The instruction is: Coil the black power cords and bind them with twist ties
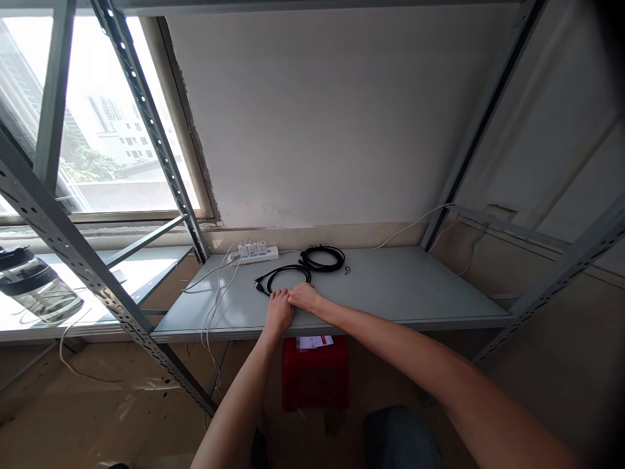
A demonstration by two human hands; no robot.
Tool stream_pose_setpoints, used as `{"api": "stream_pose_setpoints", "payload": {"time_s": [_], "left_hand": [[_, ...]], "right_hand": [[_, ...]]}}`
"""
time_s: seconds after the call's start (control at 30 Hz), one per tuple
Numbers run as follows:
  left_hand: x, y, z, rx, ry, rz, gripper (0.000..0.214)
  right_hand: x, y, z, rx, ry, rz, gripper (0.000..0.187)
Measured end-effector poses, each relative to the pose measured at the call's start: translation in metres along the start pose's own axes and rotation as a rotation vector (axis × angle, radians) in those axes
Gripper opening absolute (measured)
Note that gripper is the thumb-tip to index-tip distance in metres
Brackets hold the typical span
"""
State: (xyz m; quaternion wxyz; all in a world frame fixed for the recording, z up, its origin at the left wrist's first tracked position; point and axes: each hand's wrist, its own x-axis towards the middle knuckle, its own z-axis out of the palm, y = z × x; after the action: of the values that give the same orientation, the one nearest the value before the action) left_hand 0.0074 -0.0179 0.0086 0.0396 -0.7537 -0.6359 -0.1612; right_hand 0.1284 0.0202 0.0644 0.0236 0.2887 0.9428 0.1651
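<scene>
My left hand point(279, 311) and my right hand point(305, 296) meet on the grey shelf top point(400, 286), fingers bent down onto the near edge of a coiled black cable point(284, 273). Both hands seem to pinch that cable, though the fingertips are too small to read surely. A second coiled black cable point(322, 258) lies further back, untouched. A small black clip point(347, 270) lies to its right.
A white power strip point(254, 253) with plugs and white cords point(215, 293) sits at the back left. A dark bottle point(36, 286) lies on the left shelf. A red stool point(315, 371) stands under the shelf. Slanted metal uprights point(78, 260) frame the sides.
</scene>
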Motion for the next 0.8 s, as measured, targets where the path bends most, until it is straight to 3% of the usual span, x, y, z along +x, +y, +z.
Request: {"api": "stream_pose_setpoints", "payload": {"time_s": [0.17, 0.43, 0.63, 0.8], "left_hand": [[0.001, -0.001, 0.000, -0.020, 0.008, 0.004, 0.033], [-0.001, 0.004, -0.009, 0.004, 0.011, 0.020, 0.028], [-0.001, 0.004, -0.007, 0.014, 0.024, 0.028, 0.030], [0.000, 0.004, -0.006, 0.011, 0.034, 0.020, 0.031]], "right_hand": [[0.002, 0.001, -0.005, 0.073, -0.055, 0.048, 0.026], [-0.016, 0.010, 0.016, 0.076, 0.000, 0.100, 0.027], [-0.021, 0.017, 0.024, 0.448, 0.209, 0.248, 0.020], [-0.026, 0.024, 0.020, 0.357, 0.068, 0.416, 0.014]]}}
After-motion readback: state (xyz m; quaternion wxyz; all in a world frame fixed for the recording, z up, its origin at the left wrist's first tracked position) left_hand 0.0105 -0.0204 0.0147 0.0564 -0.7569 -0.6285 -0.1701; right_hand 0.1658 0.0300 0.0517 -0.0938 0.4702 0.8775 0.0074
